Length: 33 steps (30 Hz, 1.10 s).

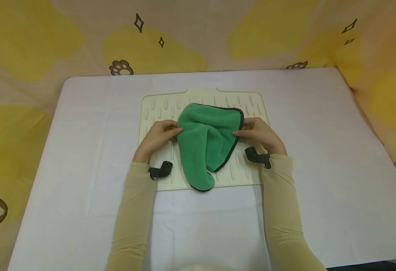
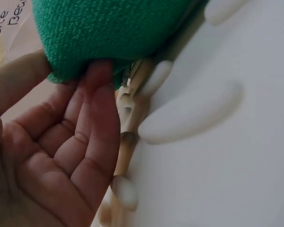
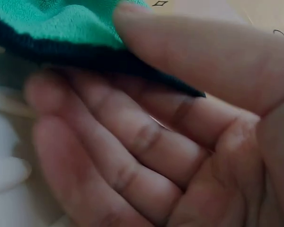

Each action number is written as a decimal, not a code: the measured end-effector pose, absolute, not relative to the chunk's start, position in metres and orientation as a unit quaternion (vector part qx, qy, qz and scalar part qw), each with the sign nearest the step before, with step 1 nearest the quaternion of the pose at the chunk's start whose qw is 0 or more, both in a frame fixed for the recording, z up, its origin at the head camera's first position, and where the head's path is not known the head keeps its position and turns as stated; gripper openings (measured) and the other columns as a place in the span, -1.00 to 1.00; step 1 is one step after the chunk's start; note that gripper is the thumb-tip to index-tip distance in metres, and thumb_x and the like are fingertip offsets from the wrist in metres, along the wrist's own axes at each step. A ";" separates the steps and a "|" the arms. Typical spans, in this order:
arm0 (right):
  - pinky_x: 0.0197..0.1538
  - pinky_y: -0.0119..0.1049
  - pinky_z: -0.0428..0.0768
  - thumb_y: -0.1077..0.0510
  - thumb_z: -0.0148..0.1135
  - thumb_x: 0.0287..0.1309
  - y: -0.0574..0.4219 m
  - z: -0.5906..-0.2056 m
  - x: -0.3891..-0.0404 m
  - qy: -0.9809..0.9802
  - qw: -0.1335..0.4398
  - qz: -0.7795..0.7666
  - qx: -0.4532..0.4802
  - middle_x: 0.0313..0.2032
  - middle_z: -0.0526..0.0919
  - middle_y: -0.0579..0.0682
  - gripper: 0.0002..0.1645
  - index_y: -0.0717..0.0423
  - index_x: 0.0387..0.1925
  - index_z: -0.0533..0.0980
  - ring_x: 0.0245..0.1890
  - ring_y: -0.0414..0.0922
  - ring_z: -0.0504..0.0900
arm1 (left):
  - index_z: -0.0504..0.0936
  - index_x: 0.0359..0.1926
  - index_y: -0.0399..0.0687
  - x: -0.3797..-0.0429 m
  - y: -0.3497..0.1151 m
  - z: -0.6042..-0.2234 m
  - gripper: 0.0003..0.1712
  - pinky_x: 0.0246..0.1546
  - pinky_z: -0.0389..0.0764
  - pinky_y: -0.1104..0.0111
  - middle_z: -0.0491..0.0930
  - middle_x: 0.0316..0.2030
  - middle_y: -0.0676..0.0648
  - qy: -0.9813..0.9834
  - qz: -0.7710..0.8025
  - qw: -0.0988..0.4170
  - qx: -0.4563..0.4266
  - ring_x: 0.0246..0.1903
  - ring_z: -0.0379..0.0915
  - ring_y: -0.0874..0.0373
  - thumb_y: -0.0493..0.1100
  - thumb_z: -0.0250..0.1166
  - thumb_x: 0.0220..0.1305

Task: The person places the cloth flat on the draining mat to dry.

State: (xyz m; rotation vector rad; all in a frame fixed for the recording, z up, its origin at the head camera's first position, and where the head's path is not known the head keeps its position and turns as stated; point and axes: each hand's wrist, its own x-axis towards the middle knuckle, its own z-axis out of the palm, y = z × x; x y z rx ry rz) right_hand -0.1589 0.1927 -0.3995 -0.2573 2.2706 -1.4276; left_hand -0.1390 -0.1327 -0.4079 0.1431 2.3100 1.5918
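Note:
A green cloth with a dark edge binding hangs rumpled between both hands, over a cream ribbed mat. On its left side the left hand pinches the cloth, thumb on top and fingers beneath. The left wrist view shows the green fabric caught between thumb and fingers. At the right, the right hand pinches the dark-bound edge, thumb on the upper face. In the right wrist view the dark border lies across the fingers under the thumb. One rounded flap of cloth droops toward the mat's near edge.
The mat lies on a table with a white cover. Behind and at the sides hangs a yellow and beige patterned curtain. Each wrist wears a black camera mount, the left one and the right one both close above the mat.

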 end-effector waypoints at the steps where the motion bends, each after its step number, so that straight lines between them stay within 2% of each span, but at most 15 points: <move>1: -0.18 -0.37 0.57 0.18 0.36 0.09 0.192 -0.399 -0.159 0.820 0.229 -0.515 -0.095 -0.28 0.70 0.08 -0.56 0.32 -0.01 0.55 -0.31 -0.20 0.63 | 0.56 -0.09 -0.33 -0.139 -0.132 -0.408 -0.70 -0.29 0.51 0.33 0.63 -0.39 -0.10 0.809 0.563 0.162 0.051 -0.42 0.52 0.09 -0.15 0.22 0.32; 4: -0.19 -0.33 0.61 0.20 0.36 0.09 0.192 -0.400 -0.158 0.815 0.246 -0.514 -0.101 -0.27 0.70 0.12 -0.57 0.36 -0.02 0.54 -0.33 -0.19 0.66 | 0.56 -0.17 -0.35 -0.139 -0.132 -0.409 -0.75 -0.34 0.51 0.34 0.62 -0.45 -0.06 0.802 0.577 0.150 0.048 -0.47 0.52 0.10 -0.18 0.25 0.29; 8: -0.23 -0.28 0.64 0.23 0.36 0.07 0.192 -0.400 -0.159 0.816 0.235 -0.518 -0.102 -0.30 0.70 0.14 -0.61 0.37 -0.07 0.57 -0.38 -0.14 0.68 | 0.55 -0.23 -0.35 -0.140 -0.133 -0.410 -0.75 -0.36 0.51 0.35 0.60 -0.51 -0.01 0.799 0.583 0.140 0.041 -0.49 0.51 0.12 -0.18 0.28 0.26; 12: -0.26 -0.30 0.63 0.24 0.34 0.09 0.195 -0.398 -0.159 0.820 0.211 -0.524 -0.093 -0.42 0.70 0.08 -0.71 0.39 -0.20 0.58 -0.44 -0.10 0.68 | 0.56 -0.24 -0.35 -0.140 -0.135 -0.410 -0.74 -0.37 0.49 0.34 0.59 -0.54 0.02 0.802 0.581 0.135 0.034 -0.50 0.51 0.11 -0.17 0.30 0.24; 16: -0.25 -0.34 0.61 0.25 0.29 0.13 0.200 -0.395 -0.159 0.812 0.192 -0.545 -0.078 -0.48 0.67 -0.04 -0.76 0.42 -0.32 0.51 -0.45 -0.11 0.66 | 0.56 -0.25 -0.35 -0.140 -0.135 -0.408 -0.74 -0.39 0.48 0.35 0.58 -0.57 0.03 0.803 0.580 0.134 0.032 -0.52 0.50 0.12 -0.17 0.30 0.24; 23: -0.21 -0.33 0.61 0.25 0.25 0.17 0.208 -0.392 -0.157 0.786 0.160 -0.596 -0.046 -0.47 0.64 -0.13 -0.78 0.40 -0.27 0.49 -0.45 -0.13 0.65 | 0.58 -0.19 -0.33 -0.140 -0.135 -0.408 -0.73 -0.35 0.52 0.35 0.61 -0.49 0.01 0.800 0.578 0.154 0.039 -0.47 0.52 0.13 -0.16 0.26 0.28; 27: -0.15 -0.37 0.55 0.23 0.28 0.16 0.211 -0.396 -0.157 0.789 0.184 -0.584 -0.050 -0.46 0.65 -0.09 -0.79 0.34 -0.27 0.50 -0.40 -0.14 0.64 | 0.60 -0.13 -0.38 -0.140 -0.137 -0.408 -0.68 -0.30 0.58 0.36 0.61 -0.42 -0.06 0.796 0.578 0.169 0.050 -0.43 0.55 0.15 -0.14 0.13 0.39; 33: -0.17 -0.31 0.61 0.16 0.31 0.15 0.211 -0.399 -0.156 0.795 0.277 -0.534 -0.081 -0.42 0.69 0.08 -0.73 0.33 -0.27 0.52 -0.36 -0.10 0.67 | 0.56 -0.05 -0.46 -0.138 -0.142 -0.409 -0.68 -0.28 0.61 0.39 0.62 -0.32 -0.18 0.798 0.566 0.199 0.055 -0.43 0.57 0.21 -0.24 0.06 0.41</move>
